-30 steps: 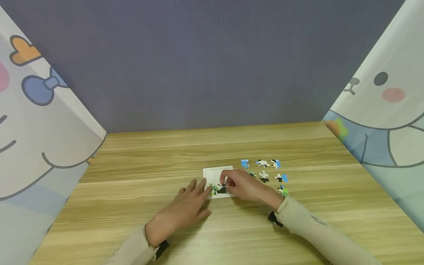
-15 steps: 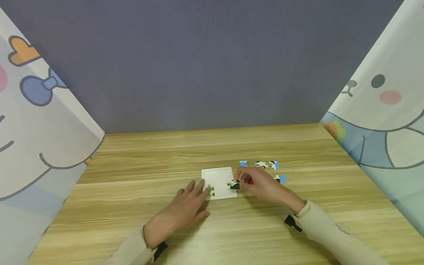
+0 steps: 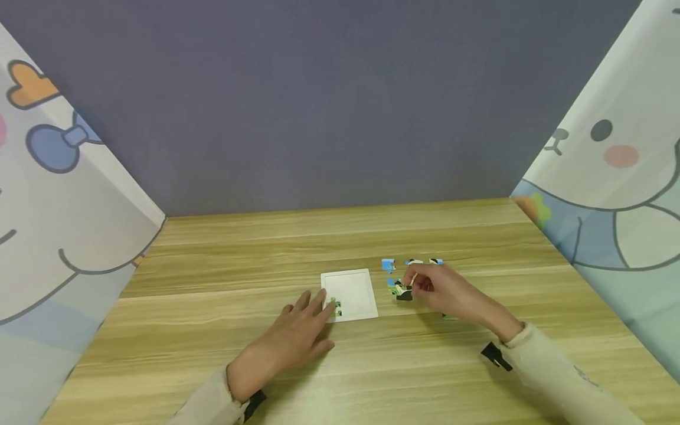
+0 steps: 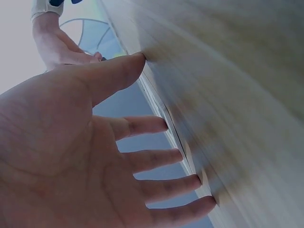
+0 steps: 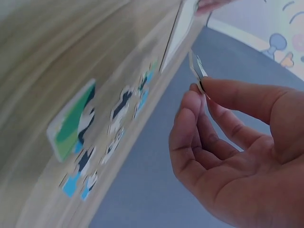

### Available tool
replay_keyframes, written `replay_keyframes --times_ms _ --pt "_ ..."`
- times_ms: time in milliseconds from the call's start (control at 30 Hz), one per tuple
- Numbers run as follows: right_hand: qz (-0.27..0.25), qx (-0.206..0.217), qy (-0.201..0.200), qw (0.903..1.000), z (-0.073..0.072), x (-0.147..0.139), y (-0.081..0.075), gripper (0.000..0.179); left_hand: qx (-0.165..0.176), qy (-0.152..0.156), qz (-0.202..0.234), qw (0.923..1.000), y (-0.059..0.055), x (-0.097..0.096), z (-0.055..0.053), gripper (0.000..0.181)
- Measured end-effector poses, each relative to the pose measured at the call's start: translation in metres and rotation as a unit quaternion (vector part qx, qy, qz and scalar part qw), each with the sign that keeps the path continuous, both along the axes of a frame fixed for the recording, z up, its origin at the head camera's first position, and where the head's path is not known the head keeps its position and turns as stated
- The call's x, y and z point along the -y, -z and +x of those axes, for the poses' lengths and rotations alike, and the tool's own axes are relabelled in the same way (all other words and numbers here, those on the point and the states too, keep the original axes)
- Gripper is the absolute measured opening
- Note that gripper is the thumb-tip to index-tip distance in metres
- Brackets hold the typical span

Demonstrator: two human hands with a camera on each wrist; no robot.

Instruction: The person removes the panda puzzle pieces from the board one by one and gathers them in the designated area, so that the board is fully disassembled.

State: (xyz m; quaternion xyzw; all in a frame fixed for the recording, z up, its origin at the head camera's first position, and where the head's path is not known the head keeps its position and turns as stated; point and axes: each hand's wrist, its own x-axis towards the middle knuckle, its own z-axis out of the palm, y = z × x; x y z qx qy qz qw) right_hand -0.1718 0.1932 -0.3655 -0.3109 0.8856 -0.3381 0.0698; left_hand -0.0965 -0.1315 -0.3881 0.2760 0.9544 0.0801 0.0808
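My left hand (image 3: 292, 339) lies with fingers spread, its fingertips at the left edge of the white puzzle tray (image 3: 353, 289). Inside the tray's lower left corner sits a green and white jigsaw piece (image 3: 337, 309), partly covered by a finger. To the right of the tray, my right hand (image 3: 451, 292) pinches a black, white and green jigsaw piece (image 3: 404, 294) between thumb and fingers. The right wrist view shows this held piece (image 5: 195, 69) edge-on, raised off the wood.
Several loose pieces lie right of the tray, among them a blue one (image 3: 388, 264) and a green corner piece (image 5: 71, 126); my right hand hides some in the head view. A grey wall (image 3: 340, 106) backs the wooden table (image 3: 239, 248), with cartoon-printed panels at both sides.
My right hand has lifted the black, white and green piece out of the tray and carried it right, over the loose pieces. The left hand stays on the tray's edge.
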Motion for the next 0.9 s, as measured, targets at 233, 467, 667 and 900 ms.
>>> replay_keyframes --times_ms 233,467,667,900 --pt "0.008 0.04 -0.016 0.999 -0.001 -0.014 0.005 0.02 0.005 -0.003 0.004 1.0 -0.001 0.001 0.0 0.069" --pt "0.032 0.074 -0.043 0.9958 -0.005 -0.019 0.011 0.02 0.015 -0.007 0.014 0.9998 -0.003 0.003 0.001 0.067" --pt "0.048 0.065 -0.054 0.9953 -0.008 -0.02 0.015 0.022 0.016 -0.008 0.034 0.9993 -0.003 0.004 0.0 0.066" --pt "0.024 0.088 -0.058 0.9941 -0.011 -0.022 0.018 0.02 0.008 -0.005 0.03 0.9995 -0.003 0.004 -0.002 0.066"
